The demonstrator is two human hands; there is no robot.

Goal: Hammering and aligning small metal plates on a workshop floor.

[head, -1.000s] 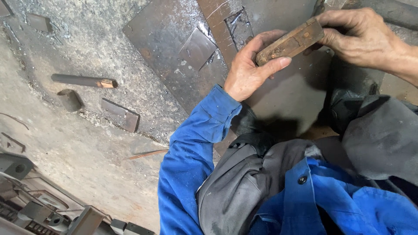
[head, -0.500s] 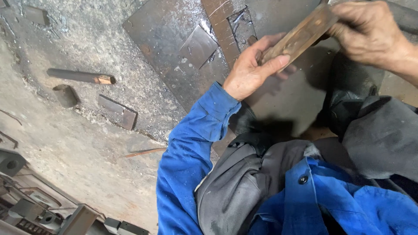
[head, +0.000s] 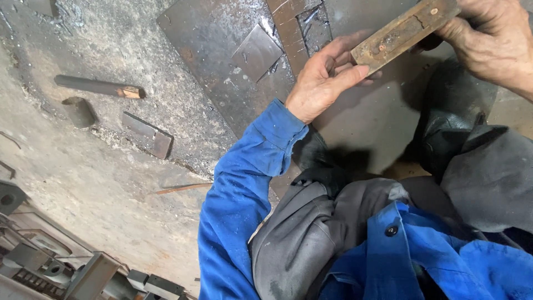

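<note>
A rusty flat metal bar (head: 404, 33) is held between both hands above a large steel plate (head: 216, 50) on the floor. My left hand (head: 325, 80), in a blue sleeve, pinches the bar's lower left end with thumb and fingers. My right hand (head: 491, 39) grips the bar's upper right end at the top right of the view. A small square steel piece (head: 256, 53) lies on the plate just left of my left hand. My knees in grey trousers and a black boot (head: 452, 108) sit below the bar.
On the dusty concrete floor lie a dark round rod (head: 100, 88), a short pipe stub (head: 79, 111), a flat rectangular block (head: 147, 135) and a thin rusty rod (head: 183, 189). Metal machine parts (head: 61, 272) crowd the bottom left corner.
The bar has tilted and risen toward the upper right, carried by both hands. My right hand has moved up to the frame's top edge; my left hand stays on the bar's lower end.
</note>
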